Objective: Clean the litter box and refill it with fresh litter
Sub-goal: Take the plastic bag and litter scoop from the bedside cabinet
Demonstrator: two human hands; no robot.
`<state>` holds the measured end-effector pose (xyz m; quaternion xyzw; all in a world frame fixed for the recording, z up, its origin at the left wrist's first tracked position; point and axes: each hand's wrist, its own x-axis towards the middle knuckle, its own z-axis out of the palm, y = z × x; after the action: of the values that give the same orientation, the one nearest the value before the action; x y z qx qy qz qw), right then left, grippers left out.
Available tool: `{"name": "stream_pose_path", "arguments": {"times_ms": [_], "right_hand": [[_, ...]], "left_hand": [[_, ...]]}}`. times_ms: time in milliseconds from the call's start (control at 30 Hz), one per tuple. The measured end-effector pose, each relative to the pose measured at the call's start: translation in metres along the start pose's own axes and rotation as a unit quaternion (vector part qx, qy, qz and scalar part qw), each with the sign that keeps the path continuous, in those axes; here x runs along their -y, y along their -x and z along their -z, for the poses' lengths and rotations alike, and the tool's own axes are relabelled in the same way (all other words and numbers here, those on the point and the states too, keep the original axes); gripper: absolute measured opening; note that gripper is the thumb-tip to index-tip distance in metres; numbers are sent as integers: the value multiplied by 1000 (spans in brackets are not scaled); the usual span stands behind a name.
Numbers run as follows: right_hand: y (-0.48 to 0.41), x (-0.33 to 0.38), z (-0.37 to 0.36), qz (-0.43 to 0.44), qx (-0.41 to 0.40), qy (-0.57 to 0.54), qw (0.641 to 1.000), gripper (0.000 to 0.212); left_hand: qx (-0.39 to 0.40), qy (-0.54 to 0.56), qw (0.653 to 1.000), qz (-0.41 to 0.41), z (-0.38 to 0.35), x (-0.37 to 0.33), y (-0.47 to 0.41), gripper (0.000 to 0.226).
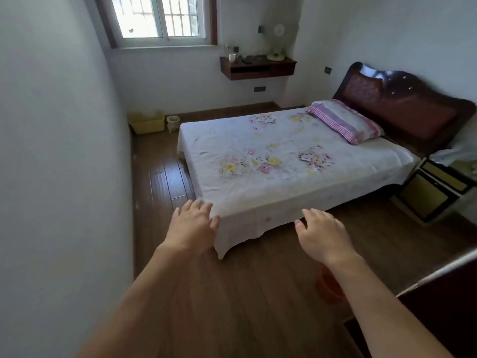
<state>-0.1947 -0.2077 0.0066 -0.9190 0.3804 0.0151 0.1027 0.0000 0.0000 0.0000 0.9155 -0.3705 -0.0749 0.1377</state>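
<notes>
A yellow plastic litter box (147,123) stands on the wooden floor in the far left corner, against the wall under the window. Its inside is too far off to make out. A small pale bin (173,122) stands just to its right. My left hand (192,227) is stretched forward with fingers spread, holding nothing, near the foot corner of the bed. My right hand (322,235) is also out in front, palm down, fingers apart and empty. Both hands are far from the litter box.
A bed (284,156) with a floral sheet and a striped pillow (344,121) fills the middle. A narrow strip of wooden floor (160,177) runs between the bed and the left wall towards the corner. An orange basin (329,288) sits on the floor under my right forearm. Cabinets stand at right.
</notes>
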Motion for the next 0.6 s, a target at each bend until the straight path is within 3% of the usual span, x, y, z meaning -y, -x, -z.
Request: {"name": "stream_pose_path", "arguments": {"times_ms": [267, 600], "right_hand": [[-61, -51, 13, 35, 17, -11, 999, 52], [-177, -94, 15, -3, 41, 22, 999, 52]], "left_hand": [[6, -13, 999, 42, -10, -53, -41, 32], [29, -9, 999, -12, -26, -93, -173, 50]]}}
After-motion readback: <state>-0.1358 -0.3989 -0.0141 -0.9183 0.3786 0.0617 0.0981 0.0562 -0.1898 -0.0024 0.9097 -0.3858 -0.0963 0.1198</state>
